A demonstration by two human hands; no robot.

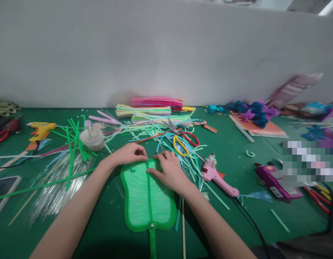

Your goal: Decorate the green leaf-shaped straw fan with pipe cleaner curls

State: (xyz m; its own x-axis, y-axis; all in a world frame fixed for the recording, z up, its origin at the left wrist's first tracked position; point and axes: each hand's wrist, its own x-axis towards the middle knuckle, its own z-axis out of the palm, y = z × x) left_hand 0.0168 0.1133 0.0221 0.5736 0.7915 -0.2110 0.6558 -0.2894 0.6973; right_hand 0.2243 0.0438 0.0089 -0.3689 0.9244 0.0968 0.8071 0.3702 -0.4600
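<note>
A green hand fan (138, 201) lies on the table with its handle toward me. Its ribbed, see-through panel has a fuzzy green rim, a green centre rib and a pearl-like bead (151, 225) where the handle begins. With fingertips pinched together, my left hand (132, 153) grips the fan's top edge near the centre. My right hand (170, 169) is closed over the same edge just to the right, thumb resting on the panel by the rib. A small green curl (132, 167) sits on the panel below my left fingers. Anything tiny between the fingertips is hidden.
Red-and-yellow-handled scissors (181, 138) lie beyond the fan among cut pipe cleaners (153, 117). A pink glue gun (219, 178) is to the right, its cord running toward me. At left are a yellow glue gun (40, 130), clear strips (61, 185) and a phone-like device (6, 190).
</note>
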